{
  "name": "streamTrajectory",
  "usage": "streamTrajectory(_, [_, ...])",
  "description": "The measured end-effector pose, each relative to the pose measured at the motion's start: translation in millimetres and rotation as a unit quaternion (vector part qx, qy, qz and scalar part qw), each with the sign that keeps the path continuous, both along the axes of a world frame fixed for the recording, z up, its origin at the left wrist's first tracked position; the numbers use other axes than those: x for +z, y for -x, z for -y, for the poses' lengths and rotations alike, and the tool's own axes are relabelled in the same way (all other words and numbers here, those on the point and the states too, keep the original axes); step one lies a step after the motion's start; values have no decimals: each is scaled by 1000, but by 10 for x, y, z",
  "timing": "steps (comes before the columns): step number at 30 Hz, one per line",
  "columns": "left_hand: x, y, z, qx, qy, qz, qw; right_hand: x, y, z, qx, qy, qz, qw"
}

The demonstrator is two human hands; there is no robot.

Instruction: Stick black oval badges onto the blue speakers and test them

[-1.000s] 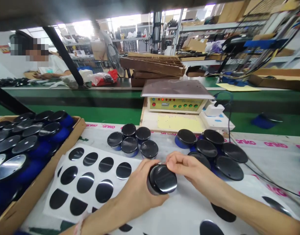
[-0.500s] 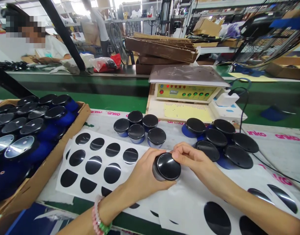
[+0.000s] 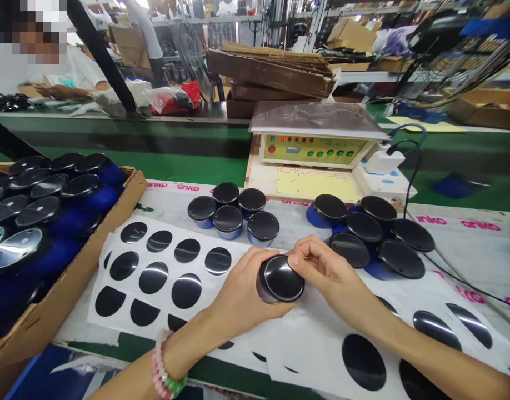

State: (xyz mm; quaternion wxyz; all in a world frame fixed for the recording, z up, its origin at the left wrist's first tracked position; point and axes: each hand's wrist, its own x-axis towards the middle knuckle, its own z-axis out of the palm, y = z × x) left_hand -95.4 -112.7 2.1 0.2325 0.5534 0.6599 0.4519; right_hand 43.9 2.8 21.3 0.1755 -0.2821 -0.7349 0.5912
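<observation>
While left fingers [image 3: 280,310] half-encircle the cup [image 3: 282,278] — right fingers [image 3: 304,264] pinch at its rim [image 3: 303,285].

Your left hand [image 3: 238,291] and right hand [image 3: 330,272] are bare, as are your forearms [image 3: 388,333]. You wear a bracelet [image 3: 158,364] of round pink and green beads on your left wrist [image 3: 178,341].

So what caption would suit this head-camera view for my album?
Left hand grips a black-topped round piece while the right hand pinches its rim, beside sticker sheets.
</observation>
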Motion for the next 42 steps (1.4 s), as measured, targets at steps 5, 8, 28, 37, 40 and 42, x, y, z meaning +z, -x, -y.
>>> streamTrajectory(5, [11,-3,6,-2,-14,-16,1000,-11,9,30,-9,-37,3,999])
streamTrajectory(8, [14,-12,6,-4,-14,-19,1000,-10,6,37,-12,-56,6,998])
streamTrajectory(28, [-1,-14,29,-11,4,-31,999,-54,-10,91,-11,-125,-25,992])
streamTrajectory(37, [-19,-16,31,-6,-26,-84,996,-78,-7,130,-31,-135,-30,990])
streamTrajectory(40, [-18,-22,30,-9,-25,-100,995,-110,34,122,-30,-110,-23,993])
streamTrajectory(42, [-22,-35,39,-5,-26,-115,993,-106,51,99,-34,-58,-22,997])
